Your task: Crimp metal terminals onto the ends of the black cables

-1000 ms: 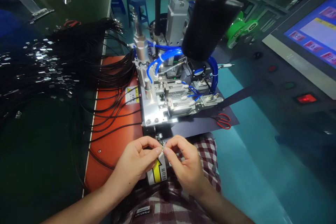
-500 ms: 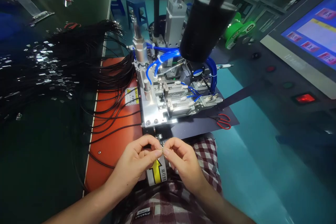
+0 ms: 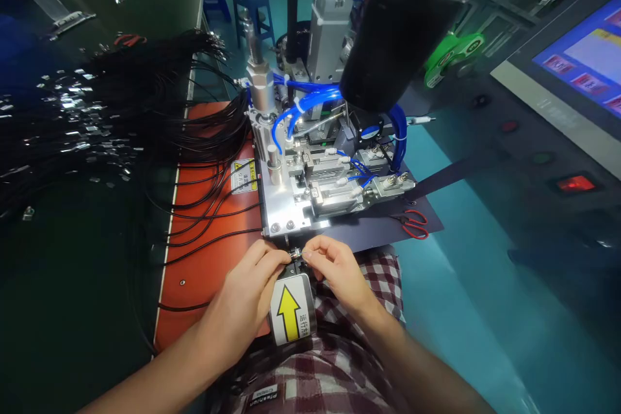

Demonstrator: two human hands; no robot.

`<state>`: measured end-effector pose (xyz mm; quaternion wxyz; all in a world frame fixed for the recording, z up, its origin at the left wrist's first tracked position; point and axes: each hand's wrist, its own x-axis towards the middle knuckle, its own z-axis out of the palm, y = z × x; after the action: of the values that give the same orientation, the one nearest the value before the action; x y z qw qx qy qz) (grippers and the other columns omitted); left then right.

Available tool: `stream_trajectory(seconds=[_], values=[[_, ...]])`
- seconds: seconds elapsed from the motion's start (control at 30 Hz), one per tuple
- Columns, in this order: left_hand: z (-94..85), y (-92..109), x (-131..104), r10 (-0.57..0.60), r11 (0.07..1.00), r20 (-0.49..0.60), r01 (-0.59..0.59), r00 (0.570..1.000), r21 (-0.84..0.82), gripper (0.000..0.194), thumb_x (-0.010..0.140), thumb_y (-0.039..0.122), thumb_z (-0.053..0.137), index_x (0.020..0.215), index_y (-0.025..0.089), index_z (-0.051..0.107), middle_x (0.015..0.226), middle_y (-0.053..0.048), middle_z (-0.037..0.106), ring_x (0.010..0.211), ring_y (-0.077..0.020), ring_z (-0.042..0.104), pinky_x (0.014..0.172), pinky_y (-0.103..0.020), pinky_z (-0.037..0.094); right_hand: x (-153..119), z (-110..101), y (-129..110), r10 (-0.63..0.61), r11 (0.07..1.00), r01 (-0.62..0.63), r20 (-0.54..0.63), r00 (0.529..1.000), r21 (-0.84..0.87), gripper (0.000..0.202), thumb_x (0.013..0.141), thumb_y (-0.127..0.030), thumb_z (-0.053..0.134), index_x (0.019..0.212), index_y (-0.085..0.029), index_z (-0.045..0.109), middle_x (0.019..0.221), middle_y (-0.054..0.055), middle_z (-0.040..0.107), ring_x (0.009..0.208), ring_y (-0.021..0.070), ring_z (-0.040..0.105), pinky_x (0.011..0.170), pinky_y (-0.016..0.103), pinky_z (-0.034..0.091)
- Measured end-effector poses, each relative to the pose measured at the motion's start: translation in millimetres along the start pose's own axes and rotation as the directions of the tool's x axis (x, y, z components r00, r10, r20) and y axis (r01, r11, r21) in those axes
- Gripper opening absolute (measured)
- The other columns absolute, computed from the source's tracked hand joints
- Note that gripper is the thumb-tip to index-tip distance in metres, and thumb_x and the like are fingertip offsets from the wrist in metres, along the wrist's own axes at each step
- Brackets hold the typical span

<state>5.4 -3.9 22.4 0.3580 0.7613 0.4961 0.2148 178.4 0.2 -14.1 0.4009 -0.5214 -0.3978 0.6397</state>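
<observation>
My left hand (image 3: 255, 275) is closed in a pinch at the left side of a small silver metal piece (image 3: 295, 253) in front of the machine. From the right, my right hand (image 3: 337, 265) pinches with thumb and forefinger at the same spot. What lies between the fingertips is too small to make out. Just below is the white guard plate (image 3: 290, 310) with a yellow arrow. A black cable (image 3: 184, 306) runs over the red-orange surface and disappears behind my left wrist.
Ahead stands the machine (image 3: 286, 210) with metal cylinders and blue air hoses (image 3: 315, 98). Many black cables (image 3: 208, 132) with silver ends lie at left. Red-handled scissors (image 3: 414, 225) rest on the dark plate. A black cylinder (image 3: 388, 45) hangs above; a control screen (image 3: 582, 65) is at right.
Both hands have moved up and forward, from above the arrow plate to the small metal piece. Their fingertips have parted slightly, and more of the arrow plate shows.
</observation>
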Motion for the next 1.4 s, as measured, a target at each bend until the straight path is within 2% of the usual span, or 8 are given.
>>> stream_trajectory(seconds=[0.2, 0.4, 0.63, 0.87, 1.13, 1.4], values=[[4.7, -18, -1, 0.211, 0.935, 0.056, -0.219, 0.976, 0.279, 0.032, 0.087, 0.006, 0.035, 0.111, 0.017, 0.054, 0.09, -0.006, 0.056, 0.077, -0.0157, 0.057, 0.068, -0.026, 0.049, 6, -2, 2, 0.019, 1.0, -0.019, 0.025, 1.0, 0.001, 0.018, 0.075, -0.031, 0.061, 0.066, -0.016, 0.056, 0.057, -0.004, 0.047, 0.048, 0.0094, 0.039, 0.047, 0.022, 0.032], [4.1, -19, 2, 0.371, 0.813, 0.046, -0.349, 0.927, 0.466, 0.031, 0.086, 0.006, 0.037, 0.111, 0.011, 0.054, 0.088, -0.01, 0.058, 0.076, -0.0205, 0.057, 0.065, -0.032, 0.052, 9, -5, 5, 0.035, 0.999, -0.035, 0.039, 0.999, 0.02, 0.018, 0.075, -0.032, 0.062, 0.068, -0.016, 0.057, 0.056, -0.004, 0.048, 0.047, 0.0092, 0.039, 0.046, 0.022, 0.031], [4.5, -20, 0, 0.281, 0.851, 0.108, -0.3, 0.954, 0.431, 0.036, 0.087, 0.006, 0.034, 0.117, 0.013, 0.051, 0.092, -0.01, 0.056, 0.072, -0.0178, 0.058, 0.061, -0.03, 0.053, 11, -7, 5, 0.044, 0.999, -0.044, 0.037, 0.998, 0.009, 0.016, 0.075, -0.029, 0.062, 0.066, -0.016, 0.057, 0.055, -0.005, 0.048, 0.046, 0.0088, 0.04, 0.045, 0.021, 0.032], [1.3, -19, 4, 0.335, 0.836, 0.113, -0.351, 0.935, 0.421, 0.035, 0.087, 0.006, 0.033, 0.113, 0.012, 0.056, 0.091, -0.01, 0.06, 0.076, -0.0186, 0.059, 0.065, -0.03, 0.054, 11, -7, 3, 0.06, 0.998, -0.061, 0.045, 0.997, 0.014, 0.018, 0.074, -0.03, 0.063, 0.065, -0.016, 0.057, 0.053, -0.005, 0.048, 0.045, 0.009, 0.041, 0.044, 0.021, 0.033], [2.2, -20, 5, 0.342, 0.82, 0.127, -0.362, 0.931, 0.444, 0.036, 0.086, 0.004, 0.035, 0.115, 0.011, 0.055, 0.093, -0.011, 0.061, 0.08, -0.0215, 0.06, 0.066, -0.034, 0.054, 12, -7, 4, 0.07, 0.997, -0.071, 0.057, 0.996, 0.017, 0.017, 0.075, -0.028, 0.061, 0.064, -0.016, 0.056, 0.051, -0.006, 0.046, 0.045, 0.0089, 0.04, 0.045, 0.021, 0.03], [2.8, -19, 4, 0.328, 0.798, 0.15, -0.359, 0.933, 0.484, 0.033, 0.086, 0.006, 0.04, 0.115, 0.01, 0.054, 0.093, -0.012, 0.062, 0.079, -0.0228, 0.061, 0.066, -0.035, 0.055, 10, -8, 9, 0.044, 0.991, -0.043, 0.004, 0.999, -0.124, 0.014, 0.078, -0.026, 0.057, 0.068, -0.017, 0.055, 0.055, -0.004, 0.049, 0.048, 0.0108, 0.043, 0.046, 0.023, 0.032]])
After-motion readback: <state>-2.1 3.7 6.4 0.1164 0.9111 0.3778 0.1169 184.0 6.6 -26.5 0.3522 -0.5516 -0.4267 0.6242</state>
